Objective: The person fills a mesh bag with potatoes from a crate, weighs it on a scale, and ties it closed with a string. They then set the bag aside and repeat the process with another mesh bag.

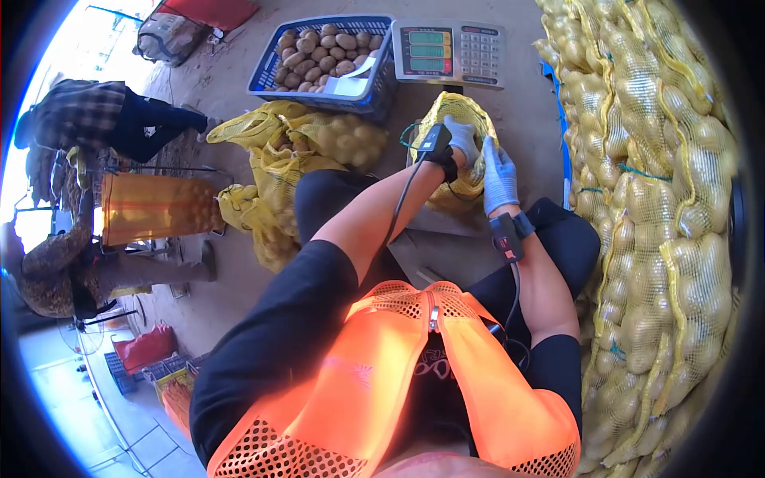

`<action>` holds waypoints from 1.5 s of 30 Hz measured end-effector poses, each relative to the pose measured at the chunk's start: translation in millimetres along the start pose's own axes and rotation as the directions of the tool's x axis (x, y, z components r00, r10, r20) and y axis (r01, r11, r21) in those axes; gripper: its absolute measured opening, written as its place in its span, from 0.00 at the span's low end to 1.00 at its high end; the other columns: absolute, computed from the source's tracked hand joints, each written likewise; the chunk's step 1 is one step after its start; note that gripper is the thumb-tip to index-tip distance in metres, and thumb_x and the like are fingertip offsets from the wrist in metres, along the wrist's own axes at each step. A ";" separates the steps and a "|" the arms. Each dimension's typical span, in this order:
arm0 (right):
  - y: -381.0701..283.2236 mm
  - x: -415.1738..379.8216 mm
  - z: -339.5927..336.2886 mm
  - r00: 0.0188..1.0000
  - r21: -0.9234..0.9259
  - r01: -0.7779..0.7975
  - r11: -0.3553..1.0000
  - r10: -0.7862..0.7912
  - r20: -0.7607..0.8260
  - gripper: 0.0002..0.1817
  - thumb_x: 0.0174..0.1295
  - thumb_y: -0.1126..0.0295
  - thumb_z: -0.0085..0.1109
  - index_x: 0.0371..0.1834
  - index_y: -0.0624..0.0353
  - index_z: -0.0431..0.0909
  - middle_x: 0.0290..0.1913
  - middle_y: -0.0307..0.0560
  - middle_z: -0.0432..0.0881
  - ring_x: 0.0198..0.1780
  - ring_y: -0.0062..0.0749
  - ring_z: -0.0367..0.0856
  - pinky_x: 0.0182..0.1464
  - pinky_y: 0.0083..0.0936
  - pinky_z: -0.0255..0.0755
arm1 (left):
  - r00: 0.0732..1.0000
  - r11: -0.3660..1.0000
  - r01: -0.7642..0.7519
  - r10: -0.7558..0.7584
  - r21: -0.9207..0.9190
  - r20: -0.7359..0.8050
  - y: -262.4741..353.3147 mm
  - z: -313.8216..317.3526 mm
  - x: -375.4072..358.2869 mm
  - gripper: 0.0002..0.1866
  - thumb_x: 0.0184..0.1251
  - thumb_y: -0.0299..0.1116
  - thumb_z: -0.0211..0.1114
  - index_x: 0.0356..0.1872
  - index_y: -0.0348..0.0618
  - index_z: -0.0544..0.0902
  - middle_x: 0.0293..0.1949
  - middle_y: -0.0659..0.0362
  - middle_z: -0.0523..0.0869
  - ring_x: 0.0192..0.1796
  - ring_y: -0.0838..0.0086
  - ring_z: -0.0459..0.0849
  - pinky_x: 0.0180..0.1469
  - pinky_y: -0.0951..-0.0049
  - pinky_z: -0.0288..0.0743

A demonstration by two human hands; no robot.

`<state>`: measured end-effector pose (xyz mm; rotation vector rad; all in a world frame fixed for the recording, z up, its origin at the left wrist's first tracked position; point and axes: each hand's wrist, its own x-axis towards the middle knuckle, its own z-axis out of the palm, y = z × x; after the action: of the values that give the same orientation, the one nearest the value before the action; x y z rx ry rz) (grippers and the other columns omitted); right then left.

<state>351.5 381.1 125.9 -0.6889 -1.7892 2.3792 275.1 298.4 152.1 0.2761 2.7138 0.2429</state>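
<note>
A worker's gloved left hand (460, 137) and right hand (499, 177) grip the mouth of a filled yellow mesh sack (458, 143) below the scale (449, 52); it remains untied, stacked sacks (653, 207) at right.

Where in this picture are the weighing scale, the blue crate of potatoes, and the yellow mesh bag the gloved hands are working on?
Weighing scale (450, 52): head view, on its display panel.
Blue crate (267, 70): head view, on its left wall.
Yellow mesh bag (462, 107): head view, on the netting at its open top.

Scale (450, 52) behind sack (458, 151), crate (327, 56) left.
</note>
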 end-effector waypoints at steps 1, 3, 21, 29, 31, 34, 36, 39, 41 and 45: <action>-2.5 1.3 -0.5 1.000 -0.003 0.009 1.000 -0.009 0.012 0.21 0.67 0.55 0.54 0.44 0.65 0.81 0.34 0.35 0.79 0.34 0.17 0.71 0.38 0.19 0.68 | 0.996 0.995 -0.048 0.040 0.092 0.081 2.2 -7.0 2.1 0.21 0.54 0.49 0.60 0.49 0.57 0.82 0.56 0.49 0.76 0.63 0.51 0.69 0.60 0.52 0.64; -5.7 3.8 -3.6 0.999 0.051 -0.028 0.998 0.026 0.037 0.21 0.67 0.55 0.54 0.44 0.65 0.81 0.33 0.35 0.78 0.34 0.16 0.70 0.36 0.18 0.67 | 0.984 0.979 -0.098 0.069 0.179 0.162 -1.5 -16.0 -0.5 0.24 0.52 0.51 0.61 0.49 0.55 0.82 0.56 0.48 0.76 0.62 0.51 0.71 0.60 0.54 0.65; -34.5 12.8 -8.0 0.996 -0.153 0.025 0.988 -0.037 -0.077 0.20 0.63 0.52 0.58 0.35 0.61 0.76 0.26 0.35 0.75 0.29 0.15 0.70 0.34 0.17 0.67 | 0.956 -0.352 -0.096 0.228 -0.931 -0.185 -104.2 -126.0 -38.7 0.43 0.44 0.55 0.71 0.61 0.44 0.66 0.54 0.51 0.73 0.60 0.53 0.71 0.54 0.37 0.69; -43.0 24.9 -16.1 0.897 -0.328 0.182 0.927 -0.293 -0.331 0.40 0.57 0.41 0.59 0.57 0.66 0.63 0.43 0.51 0.74 0.46 0.34 0.74 0.51 0.30 0.68 | 0.673 0.171 -0.545 -0.495 -0.821 -0.550 -219.6 -140.1 54.6 0.25 0.51 0.26 0.69 0.52 0.33 0.73 0.46 0.55 0.80 0.44 0.71 0.80 0.45 0.73 0.76; -50.7 22.0 -15.8 0.912 -0.276 0.150 0.950 -0.241 -0.333 0.42 0.56 0.40 0.60 0.59 0.67 0.61 0.46 0.53 0.73 0.50 0.34 0.71 0.54 0.29 0.66 | 0.707 0.211 -0.535 -0.418 -0.818 -0.571 -190.0 -127.8 28.7 0.17 0.55 0.26 0.67 0.48 0.35 0.80 0.41 0.56 0.83 0.41 0.71 0.83 0.40 0.78 0.80; -47.6 24.5 -15.0 0.963 -0.285 0.011 0.958 -0.087 -0.255 0.40 0.55 0.40 0.60 0.59 0.61 0.64 0.44 0.43 0.74 0.42 0.22 0.73 0.43 0.22 0.70 | 0.835 0.126 -0.492 -0.212 -0.862 -0.508 -129.4 -118.9 -6.3 0.08 0.58 0.26 0.64 0.38 0.37 0.83 0.37 0.58 0.84 0.39 0.75 0.83 0.44 0.78 0.78; -42.9 24.3 -8.7 0.979 -0.267 -0.071 0.961 0.016 -0.202 0.39 0.54 0.40 0.61 0.59 0.59 0.64 0.43 0.41 0.74 0.39 0.20 0.73 0.39 0.21 0.70 | 0.864 0.248 -0.496 0.046 -0.832 -0.501 -93.1 -105.1 -16.7 0.06 0.59 0.26 0.63 0.37 0.36 0.83 0.35 0.59 0.85 0.39 0.75 0.83 0.44 0.77 0.77; -40.9 20.2 2.0 0.991 -0.211 -0.133 0.969 0.128 -0.033 0.33 0.53 0.47 0.65 0.53 0.62 0.71 0.40 0.39 0.77 0.37 0.22 0.74 0.38 0.21 0.71 | 0.821 0.584 -0.571 0.428 -0.577 -0.378 -61.1 -62.5 0.2 0.07 0.58 0.26 0.60 0.35 0.36 0.83 0.33 0.56 0.86 0.37 0.70 0.84 0.43 0.73 0.77; -39.0 16.9 6.6 0.986 -0.174 -0.128 0.976 0.144 0.082 0.27 0.53 0.54 0.69 0.47 0.66 0.77 0.37 0.40 0.79 0.36 0.25 0.76 0.40 0.22 0.72 | 0.903 0.893 -0.428 0.416 -0.137 -0.110 -57.1 -30.7 16.2 0.09 0.55 0.28 0.60 0.36 0.38 0.83 0.31 0.50 0.86 0.35 0.60 0.85 0.42 0.67 0.78; 0.9 34.1 -5.1 0.954 -0.167 -0.042 0.985 0.089 0.287 0.15 0.55 0.63 0.66 0.42 0.60 0.81 0.35 0.40 0.81 0.35 0.23 0.78 0.38 0.23 0.74 | 0.845 0.864 -0.481 0.410 0.150 0.344 -52.4 6.1 -2.3 0.16 0.55 0.37 0.60 0.40 0.38 0.84 0.41 0.45 0.85 0.44 0.53 0.84 0.46 0.63 0.77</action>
<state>323.3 396.5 113.8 -0.4306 -2.1225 2.5146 271.4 248.1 136.6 0.9460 2.3344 0.0050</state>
